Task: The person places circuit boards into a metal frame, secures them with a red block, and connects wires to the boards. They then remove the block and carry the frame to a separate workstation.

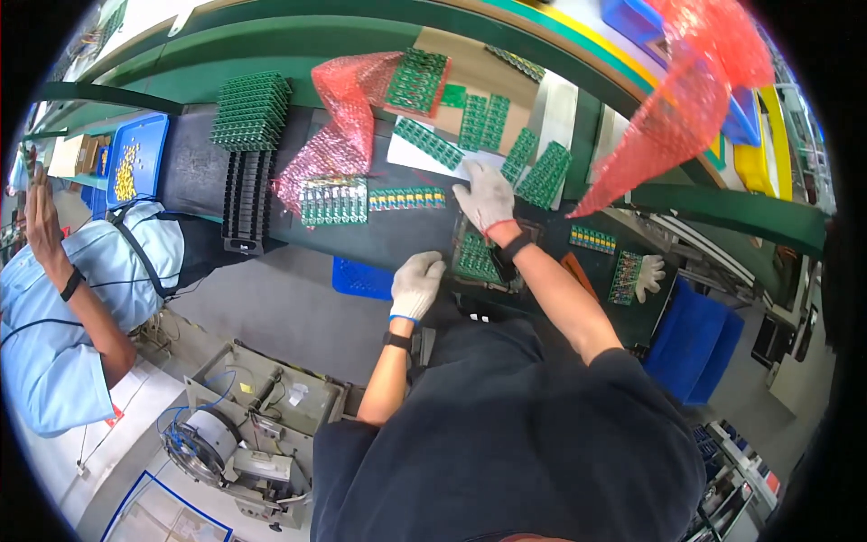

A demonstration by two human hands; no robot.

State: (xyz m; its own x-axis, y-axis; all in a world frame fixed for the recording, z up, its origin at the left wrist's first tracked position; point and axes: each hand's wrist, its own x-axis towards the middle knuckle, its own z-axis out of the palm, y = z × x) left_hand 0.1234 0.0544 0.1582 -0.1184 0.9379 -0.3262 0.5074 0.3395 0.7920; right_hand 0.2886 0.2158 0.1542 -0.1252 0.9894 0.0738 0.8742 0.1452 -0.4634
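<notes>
My right hand [488, 197], in a white knit glove, reaches over the dark bench with fingers and thumb apart, and I see nothing held in it. Just beyond its fingertips a green circuit board panel [428, 144] lies on a white sheet. More green panels [518, 155] are to its right. Below my right wrist a green circuit board [475, 257] sits in a dark frame, partly covered by my arm. My left hand [416, 284], also gloved, is curled closed at the bench's near edge, left of that frame; nothing shows in it.
Pink bubble wrap [348, 122] lies near populated boards [334, 200]. At left stand a stack of green panels [251, 110], a black rack [247, 199] and a blue tray [137, 161] of yellow parts. A spare glove [648, 277] lies right. A co-worker [81, 280] is at far left.
</notes>
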